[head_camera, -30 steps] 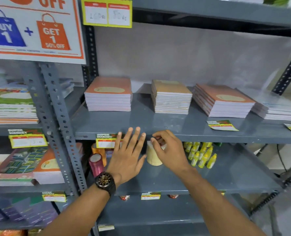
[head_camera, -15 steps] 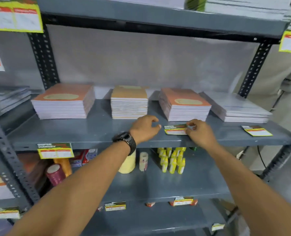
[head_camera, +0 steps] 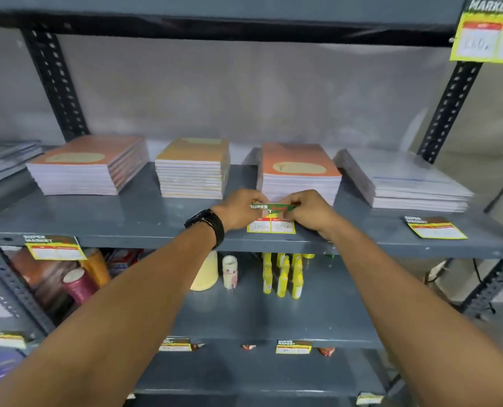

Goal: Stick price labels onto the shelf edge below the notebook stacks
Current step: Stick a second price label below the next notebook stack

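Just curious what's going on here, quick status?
Left hand and right hand both pinch one price label, above the shelf edge, not yet stuck. Nothing in the way.

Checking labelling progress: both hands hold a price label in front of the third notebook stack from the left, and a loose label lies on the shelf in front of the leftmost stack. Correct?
Not quite. The loose label lies at the right end of the shelf, in front of the rightmost stack; the head view shows it. The left hand and right hand do hold a price label before the third stack.
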